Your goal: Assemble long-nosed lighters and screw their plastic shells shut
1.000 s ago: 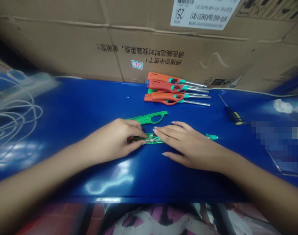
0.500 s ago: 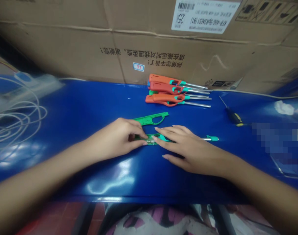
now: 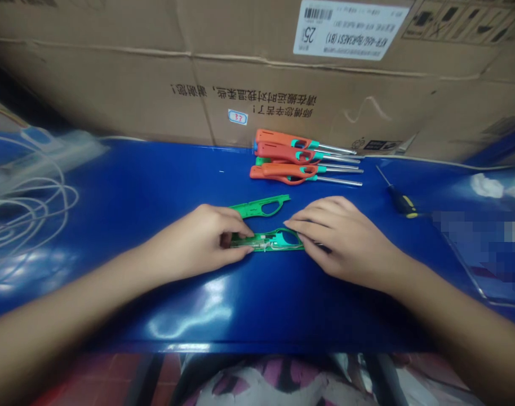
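A green gas lighter (image 3: 278, 240) lies opened up on the blue table, its inner parts and teal trigger showing. Thumb and fingers of my left hand (image 3: 211, 234) grip its rear end. My right hand (image 3: 337, 239) has its fingers closed around the front end, where the metal tube is hidden under the palm. Just behind it rests the loose green half-shell (image 3: 261, 207), its left end hidden by my left hand.
Several orange lighters (image 3: 285, 153) with metal tubes are piled against the cardboard box (image 3: 134, 96). A black and yellow screwdriver (image 3: 403, 203) and crumpled white tissue (image 3: 487, 185) lie to the right. Coiled white cable (image 3: 29, 208) occupies the left side.
My right hand has moved right, from over the lighter's middle to its front end, and its fingers have drawn together. The trigger area is now uncovered. My left hand stays at the rear.
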Demonstrator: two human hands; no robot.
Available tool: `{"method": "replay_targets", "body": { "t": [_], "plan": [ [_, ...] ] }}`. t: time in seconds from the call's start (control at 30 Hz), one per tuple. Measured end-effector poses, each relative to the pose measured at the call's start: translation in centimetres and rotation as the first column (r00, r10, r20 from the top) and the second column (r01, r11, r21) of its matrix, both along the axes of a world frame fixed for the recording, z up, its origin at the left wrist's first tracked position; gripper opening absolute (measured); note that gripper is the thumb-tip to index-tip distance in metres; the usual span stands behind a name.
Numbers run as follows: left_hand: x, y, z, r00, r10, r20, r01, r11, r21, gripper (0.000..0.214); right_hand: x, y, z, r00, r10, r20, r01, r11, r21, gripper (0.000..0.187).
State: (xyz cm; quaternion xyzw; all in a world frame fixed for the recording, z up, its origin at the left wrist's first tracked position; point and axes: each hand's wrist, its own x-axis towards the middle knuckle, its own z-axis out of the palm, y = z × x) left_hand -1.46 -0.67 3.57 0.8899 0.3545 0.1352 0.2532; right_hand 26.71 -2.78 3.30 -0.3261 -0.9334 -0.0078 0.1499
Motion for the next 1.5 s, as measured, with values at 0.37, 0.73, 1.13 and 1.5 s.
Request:
{"method": "replay_targets", "body": {
  "t": [0.37, 0.73, 1.13, 1.5],
  "plan": [
    [0.6, -0.5, -0.8, 0.972, -0.213, -0.097, 0.232, 0.927, 0.296, 0.029, 0.3, 0.2, 0.4, 0.996, 0.027, 0.086, -0.018, 0.994, -0.111, 0.022],
    [-0.1, 0.2, -0.2, 0.997, 0.035, -0.074, -0.002, 0.912, 0.41, 0.03, 0.2, 0.5, 0.3, 0.997, -0.041, 0.071, 0.048, 0.995, -0.093, 0.027],
    [-1.2, 1.7, -0.6, 0.963, 0.147, -0.226, -0.086, 0.962, 0.261, 0.029, 2.5, 1.3, 1.7, 0.991, -0.006, 0.13, 0.045, 0.953, -0.301, 0.022],
    [-0.3, 1.0, -0.2, 0.977, 0.206, 0.052, -0.211, 0.97, 0.12, 0.029, 1.4, 1.0, 1.1, 0.996, -0.06, -0.072, 0.057, 0.997, -0.045, 0.024]
  ]
}}
